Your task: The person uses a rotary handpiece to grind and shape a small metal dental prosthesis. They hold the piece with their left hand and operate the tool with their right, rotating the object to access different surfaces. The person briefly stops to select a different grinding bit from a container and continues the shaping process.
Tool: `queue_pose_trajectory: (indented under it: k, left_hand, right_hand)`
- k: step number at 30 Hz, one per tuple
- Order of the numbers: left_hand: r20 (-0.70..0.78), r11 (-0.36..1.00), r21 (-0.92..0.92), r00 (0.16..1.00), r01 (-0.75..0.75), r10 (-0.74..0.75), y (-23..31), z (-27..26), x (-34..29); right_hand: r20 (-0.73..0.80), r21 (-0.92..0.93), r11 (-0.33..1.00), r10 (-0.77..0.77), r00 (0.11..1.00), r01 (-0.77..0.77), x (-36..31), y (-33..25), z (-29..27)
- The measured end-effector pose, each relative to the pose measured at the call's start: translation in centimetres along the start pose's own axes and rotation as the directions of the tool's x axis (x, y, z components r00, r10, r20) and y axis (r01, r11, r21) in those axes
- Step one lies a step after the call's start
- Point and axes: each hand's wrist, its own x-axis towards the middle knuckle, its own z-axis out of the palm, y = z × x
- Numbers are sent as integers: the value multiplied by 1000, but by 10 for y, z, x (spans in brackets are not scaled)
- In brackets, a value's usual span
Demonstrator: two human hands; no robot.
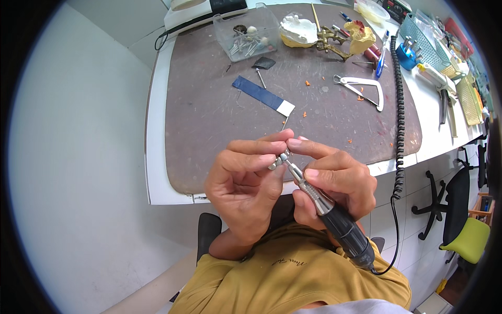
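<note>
**While our left grip [243, 183] is pinching a small metal piece [279, 161], our right grip [340, 180] is holding a rotary handpiece [345, 233]**

As we are working at the near edge of the table [156, 162], our left thumb and fingers are pressing the silvery, knobbly piece between their tips, just above that edge. Our right grip is curling around the handpiece's metal nose, its forefinger reaching to the left fingertips. The handpiece is slanting from near right toward the piece; we are finding it impossible to tell whether its tip is touching. From its black near end, a black cord [400, 104] is running up into coils along the right.

Beyond our fingers, a blue strip [256, 91] with a white end is lying slantwise on the brown mat [204, 104], and orange scraps [308, 83] are dotting it. Farther right, a silvery caliper [361, 81] is lying flat. At the far left, a clear box [225, 36] is holding small shanked tools [253, 44]; right of it, a white-and-yellow dental cast [298, 31] is resting beside a brass-coloured frame [329, 39].
</note>
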Motion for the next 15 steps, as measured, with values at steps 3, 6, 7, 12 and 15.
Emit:
queue_pose_trajectory:
  k: [3, 6, 7, 12, 15]
  left_hand:
    - [13, 1000, 24, 1000, -9, 9, 0, -1, 0]
    - [-42, 998, -19, 997, 61, -62, 5, 3, 1]
    - [-73, 994, -45, 993, 95, -98, 7, 4, 2]
    - [-76, 979, -128, 983, 158, -168, 7, 0, 4]
    - [-82, 974, -159, 981, 163, -177, 7, 0, 5]
  right_hand:
    - [-18, 11, 1000, 24, 1000, -24, -2, 0, 0]
    - [-87, 30, 999, 39, 995, -36, -4, -1, 1]
    - [-104, 38, 999, 43, 994, -39, -5, 0, 1]
    - [-77, 1, 1000, 22, 997, -22, -4, 1, 0]
    - [-61, -16, 1000, 14, 998, -15, -4, 2, 1]
